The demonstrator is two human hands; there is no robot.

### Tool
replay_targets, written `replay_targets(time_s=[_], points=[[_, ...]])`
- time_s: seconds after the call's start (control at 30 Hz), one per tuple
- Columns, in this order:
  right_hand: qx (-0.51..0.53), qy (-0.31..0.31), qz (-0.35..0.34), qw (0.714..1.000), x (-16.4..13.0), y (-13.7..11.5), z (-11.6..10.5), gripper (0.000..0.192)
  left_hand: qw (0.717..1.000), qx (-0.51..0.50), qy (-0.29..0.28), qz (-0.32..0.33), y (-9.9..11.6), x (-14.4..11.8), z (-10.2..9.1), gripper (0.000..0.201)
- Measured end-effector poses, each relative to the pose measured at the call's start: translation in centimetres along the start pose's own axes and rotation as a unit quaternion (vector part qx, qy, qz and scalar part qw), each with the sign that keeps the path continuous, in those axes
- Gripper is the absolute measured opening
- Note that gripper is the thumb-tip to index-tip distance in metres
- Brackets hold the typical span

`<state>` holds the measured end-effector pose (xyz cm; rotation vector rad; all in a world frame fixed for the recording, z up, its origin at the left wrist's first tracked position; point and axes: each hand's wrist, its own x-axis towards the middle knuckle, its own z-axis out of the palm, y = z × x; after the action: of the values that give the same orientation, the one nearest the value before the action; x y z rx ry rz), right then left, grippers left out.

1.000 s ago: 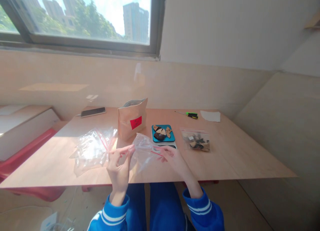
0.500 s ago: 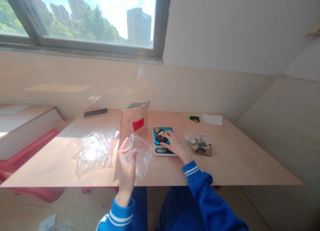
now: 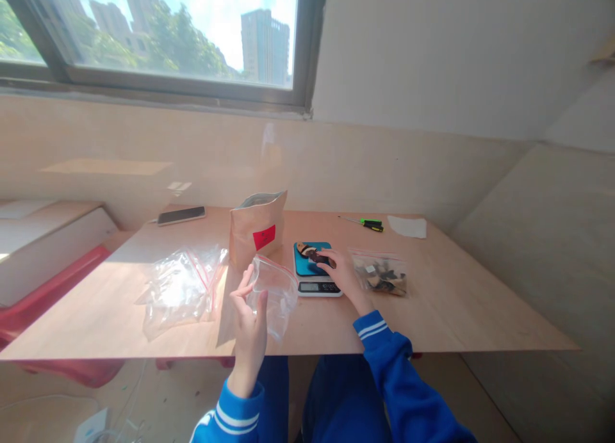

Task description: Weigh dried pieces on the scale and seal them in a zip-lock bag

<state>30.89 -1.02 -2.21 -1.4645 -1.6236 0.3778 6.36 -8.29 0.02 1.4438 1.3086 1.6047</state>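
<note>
My left hand (image 3: 250, 324) grips a clear zip bag (image 3: 276, 292) with a red seal strip by its edge, thumb and fingers apart around the mouth. My right hand (image 3: 342, 273) pinches dark dried slices (image 3: 323, 257) over the digital kitchen scale (image 3: 319, 288). Lighter slices (image 3: 302, 248) with dark rims show at the back of the blue weighing plate; whether they are also in my grasp I cannot tell. Right of the scale lies another zip bag (image 3: 384, 276) holding several dark and pale pieces.
A brown paper pouch (image 3: 254, 228) with a red label stands open behind the left bag. Clear zip bags (image 3: 180, 289) lie in a pile at left. Along the back are a phone (image 3: 181, 216), screwdrivers (image 3: 368, 223) and white paper (image 3: 407, 226).
My right hand has lifted dark slices from the scale plate, baring more blue surface. My left hand and its bag have shifted slightly right, closer to the scale.
</note>
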Motion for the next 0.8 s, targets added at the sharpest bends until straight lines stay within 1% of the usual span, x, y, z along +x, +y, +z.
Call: replay_targets(time_s=[0.1,0.2,0.27,0.37,0.4,0.47,0.57,0.63,0.7,0.8], points=[[0.041,0.032,0.019,0.998,0.0,-0.4,-0.5,0.026,1.0,-0.003,-0.007,-0.007,-0.2,-0.1,0.0,0.019],[0.082,0.05,0.034,0.995,0.2,-1.2,-0.8,0.031,1.0,-0.009,-0.006,-0.017,-0.3,-0.2,0.0,0.019],[0.13,0.057,0.048,0.989,0.2,-2.5,-1.0,0.032,1.0,-0.014,-0.003,-0.021,-0.3,-0.3,0.0,0.021],[0.245,0.055,0.072,0.965,-0.1,-5.8,-1.3,0.036,0.999,-0.014,0.0,-0.033,-0.1,-0.3,0.2,0.025],[0.281,0.043,0.074,0.956,-0.3,-7.2,-1.4,0.036,0.999,-0.012,0.0,-0.039,0.0,-0.2,0.2,0.026],[0.327,-0.002,0.065,0.943,-0.8,-10.0,-1.5,0.035,0.999,-0.011,0.001,-0.048,0.1,-0.2,0.3,0.028],[0.34,-0.083,0.048,0.936,-1.7,-13.1,-1.3,0.033,0.998,-0.015,0.006,-0.058,0.4,-0.2,0.4,0.031],[0.333,-0.136,0.046,0.932,-2.1,-14.1,-1.0,0.032,0.997,-0.018,0.015,-0.075,0.7,-0.3,0.4,0.034],[0.318,-0.172,0.039,0.931,-2.6,-14.6,-0.5,0.034,0.995,-0.016,0.026,-0.095,1.0,-0.5,0.4,0.036],[0.263,-0.176,0.005,0.949,-3.2,-15.1,-0.2,0.039,0.993,-0.017,0.042,-0.108,0.9,-0.8,0.4,0.037]])
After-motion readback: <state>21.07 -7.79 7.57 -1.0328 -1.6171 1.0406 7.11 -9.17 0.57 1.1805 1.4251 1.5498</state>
